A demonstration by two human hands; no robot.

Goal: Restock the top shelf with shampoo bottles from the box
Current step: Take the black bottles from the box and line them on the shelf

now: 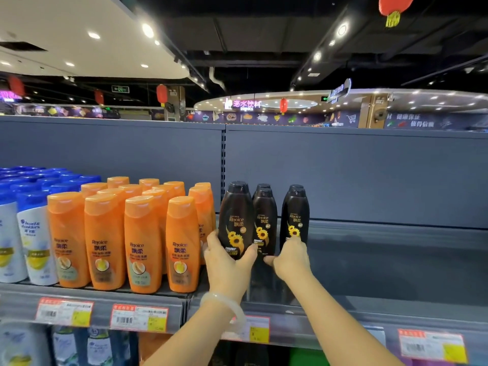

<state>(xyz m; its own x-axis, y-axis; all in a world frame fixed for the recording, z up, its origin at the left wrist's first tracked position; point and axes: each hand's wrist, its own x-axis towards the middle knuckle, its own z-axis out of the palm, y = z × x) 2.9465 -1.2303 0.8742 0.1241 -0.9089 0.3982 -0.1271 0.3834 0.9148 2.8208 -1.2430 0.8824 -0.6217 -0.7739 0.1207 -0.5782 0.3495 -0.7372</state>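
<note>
Top shelf (396, 260), dark grey, price tags along front edge. Standing on it, left to right: white bottles with blue caps (34, 233), orange Rejoice bottles (142, 241), black sunflower-label bottles (265, 220) in short rows. Right portion bare.

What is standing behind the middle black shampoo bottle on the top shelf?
Behind the middle black bottle the cap of a second black bottle shows. Its body is covered, and anything further back cannot be seen. Above them is the grey back panel.

A dark ceiling (264, 27) with round spotlights (148, 30) and red lanterns (161, 93) spans the store.
</note>
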